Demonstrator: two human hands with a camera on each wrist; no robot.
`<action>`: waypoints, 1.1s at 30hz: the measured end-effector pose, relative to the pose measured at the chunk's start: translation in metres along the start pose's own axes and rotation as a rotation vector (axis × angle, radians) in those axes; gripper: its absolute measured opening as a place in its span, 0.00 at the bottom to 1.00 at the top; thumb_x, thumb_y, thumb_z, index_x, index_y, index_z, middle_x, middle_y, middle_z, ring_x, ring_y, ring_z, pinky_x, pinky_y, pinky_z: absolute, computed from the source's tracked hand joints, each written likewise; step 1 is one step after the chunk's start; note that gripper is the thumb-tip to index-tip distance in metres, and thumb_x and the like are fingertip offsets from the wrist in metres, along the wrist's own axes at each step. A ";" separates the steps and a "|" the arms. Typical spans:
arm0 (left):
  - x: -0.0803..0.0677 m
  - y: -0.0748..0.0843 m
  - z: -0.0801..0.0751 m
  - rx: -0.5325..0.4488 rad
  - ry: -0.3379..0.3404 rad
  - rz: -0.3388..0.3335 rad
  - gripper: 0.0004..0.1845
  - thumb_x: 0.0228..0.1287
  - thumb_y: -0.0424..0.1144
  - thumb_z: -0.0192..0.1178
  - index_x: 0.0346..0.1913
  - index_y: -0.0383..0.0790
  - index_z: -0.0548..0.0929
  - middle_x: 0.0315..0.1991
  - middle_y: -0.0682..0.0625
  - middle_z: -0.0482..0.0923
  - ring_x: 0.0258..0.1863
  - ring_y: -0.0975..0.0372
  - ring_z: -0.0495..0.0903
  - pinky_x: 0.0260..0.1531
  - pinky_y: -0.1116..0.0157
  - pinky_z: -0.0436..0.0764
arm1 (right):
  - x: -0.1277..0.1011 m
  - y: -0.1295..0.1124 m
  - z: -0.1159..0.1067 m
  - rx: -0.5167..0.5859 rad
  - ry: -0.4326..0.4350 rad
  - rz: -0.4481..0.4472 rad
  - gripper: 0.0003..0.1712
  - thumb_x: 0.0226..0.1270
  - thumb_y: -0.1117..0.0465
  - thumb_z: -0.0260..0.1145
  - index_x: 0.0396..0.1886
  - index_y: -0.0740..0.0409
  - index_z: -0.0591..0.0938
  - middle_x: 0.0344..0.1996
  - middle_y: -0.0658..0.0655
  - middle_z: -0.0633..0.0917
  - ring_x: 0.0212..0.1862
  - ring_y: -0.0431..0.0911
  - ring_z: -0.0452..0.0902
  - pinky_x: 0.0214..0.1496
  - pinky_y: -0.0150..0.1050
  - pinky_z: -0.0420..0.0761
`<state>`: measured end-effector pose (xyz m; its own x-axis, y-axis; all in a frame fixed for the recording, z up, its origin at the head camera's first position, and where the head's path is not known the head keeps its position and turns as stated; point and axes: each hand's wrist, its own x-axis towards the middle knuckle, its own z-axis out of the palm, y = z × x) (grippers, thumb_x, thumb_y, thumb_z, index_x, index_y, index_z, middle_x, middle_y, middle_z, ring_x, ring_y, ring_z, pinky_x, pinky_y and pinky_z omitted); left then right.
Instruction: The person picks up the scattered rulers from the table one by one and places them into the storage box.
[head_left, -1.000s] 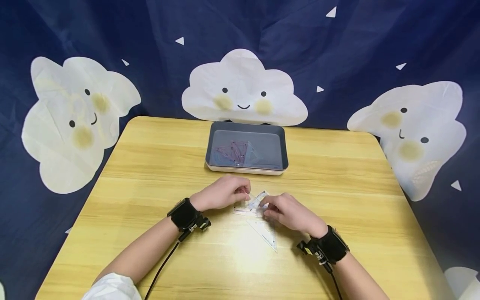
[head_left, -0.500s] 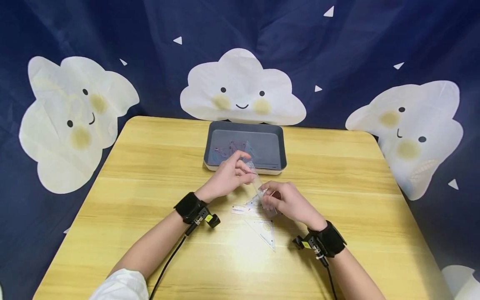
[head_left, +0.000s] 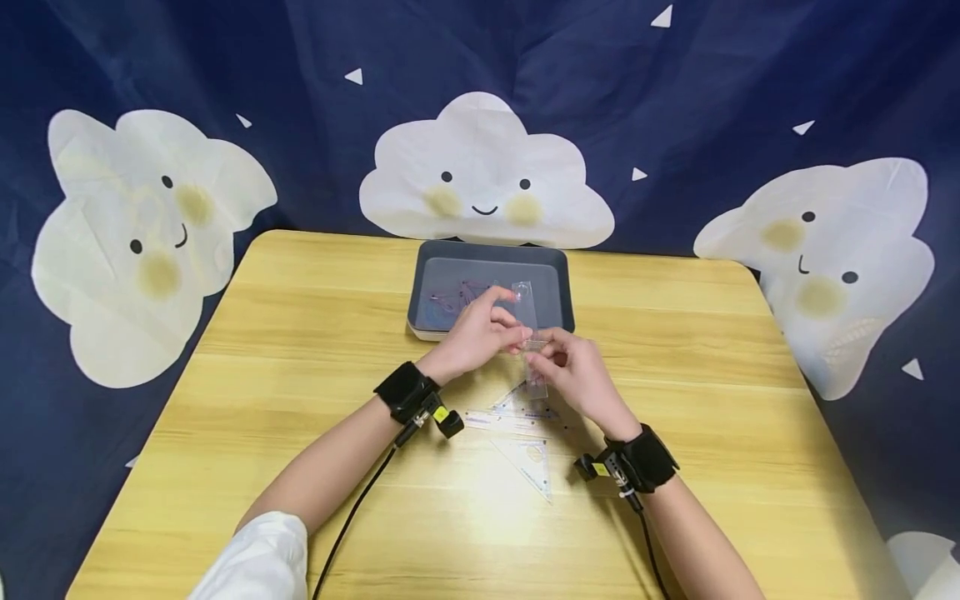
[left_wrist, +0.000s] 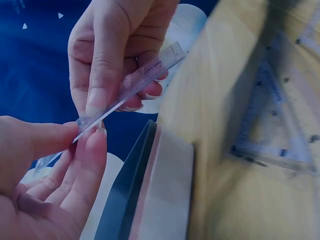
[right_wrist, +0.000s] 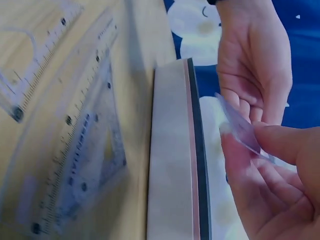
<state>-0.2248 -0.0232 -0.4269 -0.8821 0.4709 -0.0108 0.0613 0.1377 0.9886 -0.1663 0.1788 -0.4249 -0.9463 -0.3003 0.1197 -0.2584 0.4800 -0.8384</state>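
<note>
Clear plastic ruler (head_left: 529, 310), one, narrow and straight. Location: raised off the wooden table (head_left: 712, 358), held between two hands, its far end overlapping the tray (head_left: 450, 268) in the head view. Long axis: from just before 12 o'clock at the far end to just before 6 at the near end, head view; from 8 to 2 o'clock in the left wrist view, where it shows nearly edge-on. Appearance: transparent, faintly purple; a round mark at the far end; fine graduations along one edge; small lettering, illegible.

Left hand (head_left: 480, 337): thumb and fingertips brought together, pinching the ruler about mid-length; one finger reaches toward 2 o'clock, apart from the thumb. Right hand (head_left: 573, 375): at 4 o'clock of the left, close beside it, thumb and forefinger pinching the same ruler, remaining fingers bent.

Tray: at 12 o'clock, dark grey inside, pale outside; purplish triangular pieces (head_left: 472, 292) lie in it.

Toward 6 o'clock, flat on the table: second clear ruler (head_left: 487, 421), long axis near 9 to 3; set square (head_left: 512, 406) overlapping it; triangular set square (head_left: 534, 467) nearest the wearer, one sharp corner at 6.
</note>
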 end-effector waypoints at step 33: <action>0.098 0.003 -0.004 0.107 0.031 -0.143 0.21 0.72 0.31 0.66 0.61 0.28 0.71 0.39 0.38 0.88 0.24 0.61 0.86 0.42 0.53 0.89 | 0.060 0.021 -0.027 -0.420 0.112 0.007 0.31 0.63 0.58 0.79 0.63 0.68 0.82 0.45 0.65 0.90 0.37 0.51 0.89 0.44 0.51 0.84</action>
<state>-0.3127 0.0198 -0.4244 -0.8993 0.4129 -0.1441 -0.0181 0.2941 0.9556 -0.2337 0.1934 -0.4204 -0.9575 -0.2162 0.1911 -0.2869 0.7826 -0.5525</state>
